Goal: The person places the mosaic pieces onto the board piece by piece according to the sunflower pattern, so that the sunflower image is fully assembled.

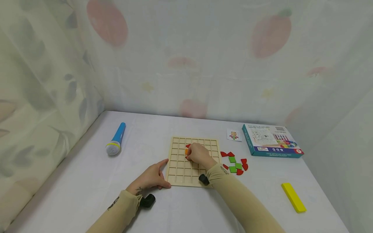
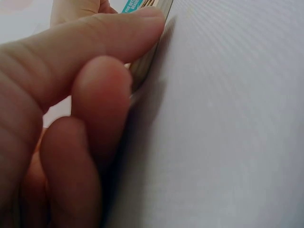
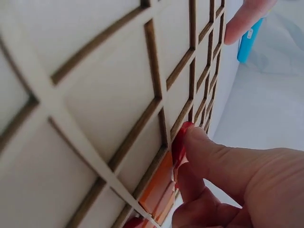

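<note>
The person's two hands are apart, both at a square wooden grid board (image 1: 182, 178), which lies flat on the white table (image 1: 140, 142); taking that board as a clock's centre, with 12 at the far side, the left hand (image 1: 151, 177) is at between 8 and 9 o'clock, thumb and forefinger spread wide, the fingertip touching the board's edge at 9 o'clock and the thumb at its near corner at 8. The right hand (image 1: 201, 154) reaches over the board and pinches a small red piece (image 3: 179, 145) between thumb and finger, low against the grid, just off the board's middle; whether it sits fully in a cell cannot be told. An orange piece (image 1: 186, 151) lies right beside it, toward 12 o'clock, and beyond that another red piece (image 1: 188, 146) shows partly behind the hand. At 3 o'clock, just beside the board, loose red pieces (image 1: 240, 172) lie scattered among green squares (image 1: 238, 166). A printed card (image 1: 234, 135) is at 2 o'clock, with a teal-sided box (image 1: 275, 154) farther out, between 2 and 3. A yellow bar (image 1: 293, 197) lies between 3 and 4 o'clock, a blue toy microphone (image 1: 118, 134) between 9 and 10, both well apart from the board.
</note>
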Demonstrator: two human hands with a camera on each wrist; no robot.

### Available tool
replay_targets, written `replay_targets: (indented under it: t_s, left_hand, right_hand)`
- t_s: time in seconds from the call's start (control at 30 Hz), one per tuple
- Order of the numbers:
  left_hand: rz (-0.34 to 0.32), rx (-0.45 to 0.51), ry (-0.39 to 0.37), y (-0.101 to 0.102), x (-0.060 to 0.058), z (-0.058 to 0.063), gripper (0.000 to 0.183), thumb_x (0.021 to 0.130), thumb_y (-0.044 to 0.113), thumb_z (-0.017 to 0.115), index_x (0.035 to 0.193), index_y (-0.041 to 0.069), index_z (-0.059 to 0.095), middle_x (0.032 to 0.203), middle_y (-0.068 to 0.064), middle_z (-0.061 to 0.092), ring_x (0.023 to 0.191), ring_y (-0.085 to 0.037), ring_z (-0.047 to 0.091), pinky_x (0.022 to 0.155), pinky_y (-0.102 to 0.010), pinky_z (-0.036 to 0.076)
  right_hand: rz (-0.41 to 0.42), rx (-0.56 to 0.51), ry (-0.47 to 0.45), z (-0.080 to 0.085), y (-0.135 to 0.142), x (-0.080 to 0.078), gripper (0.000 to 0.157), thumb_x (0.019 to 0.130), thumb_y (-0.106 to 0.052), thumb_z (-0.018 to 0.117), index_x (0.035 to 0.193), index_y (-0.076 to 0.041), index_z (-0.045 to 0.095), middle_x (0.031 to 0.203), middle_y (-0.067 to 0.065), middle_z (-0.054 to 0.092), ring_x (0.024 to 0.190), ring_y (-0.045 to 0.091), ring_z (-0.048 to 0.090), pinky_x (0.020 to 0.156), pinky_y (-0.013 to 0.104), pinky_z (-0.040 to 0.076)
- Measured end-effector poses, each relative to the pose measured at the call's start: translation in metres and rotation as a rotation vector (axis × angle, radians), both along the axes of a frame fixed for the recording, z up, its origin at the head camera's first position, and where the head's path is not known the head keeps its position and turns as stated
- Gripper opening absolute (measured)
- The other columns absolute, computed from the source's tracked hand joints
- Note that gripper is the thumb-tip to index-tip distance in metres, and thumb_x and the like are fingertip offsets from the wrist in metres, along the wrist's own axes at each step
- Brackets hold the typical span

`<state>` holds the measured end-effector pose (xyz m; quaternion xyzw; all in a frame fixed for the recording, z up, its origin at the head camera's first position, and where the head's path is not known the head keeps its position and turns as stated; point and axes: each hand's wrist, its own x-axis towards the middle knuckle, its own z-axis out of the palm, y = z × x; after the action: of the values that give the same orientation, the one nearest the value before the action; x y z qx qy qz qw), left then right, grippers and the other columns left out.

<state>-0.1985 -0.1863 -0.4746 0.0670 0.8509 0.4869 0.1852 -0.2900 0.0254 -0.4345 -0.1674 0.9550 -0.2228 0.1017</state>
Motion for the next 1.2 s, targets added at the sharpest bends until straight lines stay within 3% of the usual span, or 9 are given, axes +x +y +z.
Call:
replay_targets:
  t_s: [0.07,0.17,0.37,0.5,0.63,0.83,1.03,1.13,1.2]
  left_hand:
    - [0.004,0.001,-0.006,0.001,0.0,0.0,0.112,0.061,0.018,0.086,0.148,0.008,0.018,0.057,-0.005,0.06,0.043,-0.011,0.05,0.044,-0.026,0.038]
    - [0.012,0.003,-0.015,0.001,0.0,0.001,0.113,0.06,0.017,0.087,0.148,0.007,0.018,0.057,-0.006,0.059,0.043,-0.012,0.05,0.044,-0.026,0.038]
    - [0.014,0.005,-0.011,0.002,-0.001,0.0,0.113,0.059,0.017,0.087,0.148,0.008,0.018,0.058,-0.006,0.06,0.043,-0.012,0.051,0.044,-0.026,0.039]
    - [0.014,-0.008,-0.003,0.0,-0.002,-0.001,0.113,0.059,0.017,0.087,0.148,0.008,0.018,0.059,-0.006,0.06,0.043,-0.013,0.052,0.044,-0.027,0.04]
    - [0.022,-0.013,-0.007,-0.002,-0.002,-0.001,0.113,0.059,0.017,0.087,0.148,0.009,0.018,0.059,-0.006,0.06,0.044,-0.013,0.052,0.045,-0.027,0.04]
    - [0.025,-0.01,-0.007,-0.002,-0.002,-0.002,0.113,0.059,0.016,0.087,0.148,0.008,0.019,0.06,-0.006,0.06,0.044,-0.013,0.052,0.045,-0.027,0.04]
    - [0.028,-0.013,-0.01,-0.001,-0.002,-0.002,0.113,0.059,0.016,0.087,0.148,0.008,0.018,0.059,-0.006,0.06,0.044,-0.013,0.052,0.045,-0.027,0.04]
    - [0.032,-0.018,-0.014,-0.001,-0.002,-0.002,0.113,0.059,0.016,0.087,0.148,0.008,0.018,0.059,-0.006,0.06,0.043,-0.013,0.052,0.045,-0.027,0.04]
    - [0.032,-0.018,-0.013,-0.001,-0.002,-0.002,0.113,0.059,0.017,0.087,0.148,0.008,0.018,0.059,-0.007,0.06,0.043,-0.013,0.052,0.044,-0.027,0.04]
  right_hand:
    - [-0.008,-0.026,0.023,0.004,0.004,0.001,0.003,0.081,-0.015,0.07,0.082,-0.012,0.069,0.086,0.0,0.063,0.07,0.013,0.054,0.06,0.028,0.043]
    - [-0.043,-0.068,0.046,0.017,0.017,0.001,0.012,0.083,-0.015,0.068,0.094,-0.008,0.069,0.094,0.004,0.064,0.077,0.017,0.057,0.067,0.032,0.047]
    - [-0.176,-0.033,0.038,0.039,0.075,-0.003,0.023,0.087,-0.02,0.064,0.103,-0.004,0.067,0.1,0.01,0.066,0.079,0.019,0.06,0.066,0.034,0.049]
    - [-0.273,0.085,0.006,0.034,0.115,-0.007,0.027,0.086,-0.023,0.063,0.103,-0.001,0.066,0.097,0.011,0.066,0.076,0.02,0.059,0.063,0.034,0.047]
    - [-0.351,0.203,-0.063,0.019,0.137,-0.007,0.026,0.085,-0.024,0.063,0.094,0.0,0.064,0.085,0.01,0.061,0.072,0.022,0.054,0.06,0.033,0.042]
    - [-0.411,0.25,-0.136,-0.002,0.144,-0.007,0.031,0.085,-0.029,0.063,0.093,0.0,0.06,0.078,0.009,0.055,0.072,0.024,0.051,0.062,0.035,0.04]
    - [-0.454,0.226,-0.134,-0.005,0.139,-0.007,0.029,0.083,-0.026,0.064,0.096,0.0,0.059,0.079,0.01,0.057,0.072,0.024,0.052,0.062,0.035,0.04]
    - [-0.454,0.156,-0.106,-0.002,0.137,-0.005,0.025,0.081,-0.02,0.065,0.096,-0.001,0.058,0.083,0.011,0.059,0.073,0.024,0.053,0.059,0.034,0.04]
    - [-0.456,0.055,-0.089,0.002,0.133,-0.004,0.023,0.081,-0.017,0.066,0.097,-0.002,0.059,0.086,0.011,0.06,0.074,0.023,0.053,0.058,0.032,0.04]
